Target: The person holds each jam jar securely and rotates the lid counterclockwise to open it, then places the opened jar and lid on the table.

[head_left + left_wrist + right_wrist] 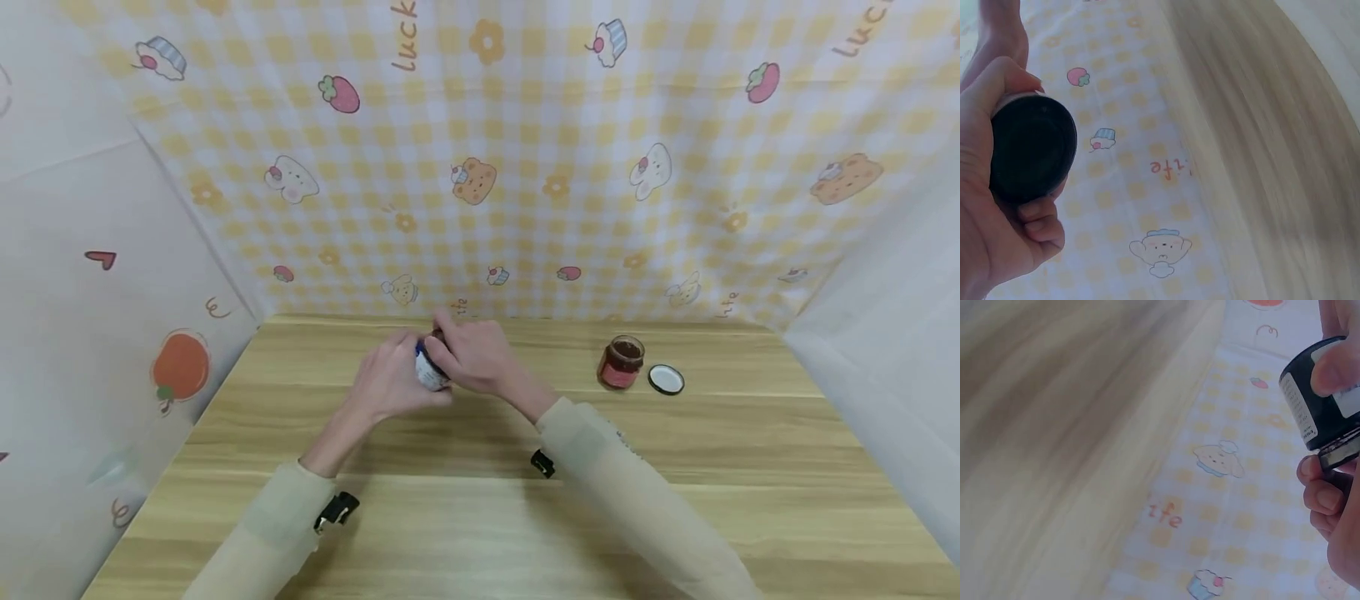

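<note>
Above the back part of the table, left of centre, both hands meet at a small dark jar [430,372] with a white label. My left hand [385,379] grips the jar's body, fingers and thumb wrapped around it. In the left wrist view the jar's round dark base [1034,150] faces the camera. My right hand [483,357] holds the jar's lid [1342,452], its fingers curled around the rim. The jar is tilted in the right wrist view. Whether the lid is still seated on the threads cannot be told.
A second jar [621,362] stands uncapped at the back right, dark inside with a red label. Beside it a lid [666,379] lies with its white inside up. Behind the wooden table [465,517] hangs a yellow checked cloth [525,233].
</note>
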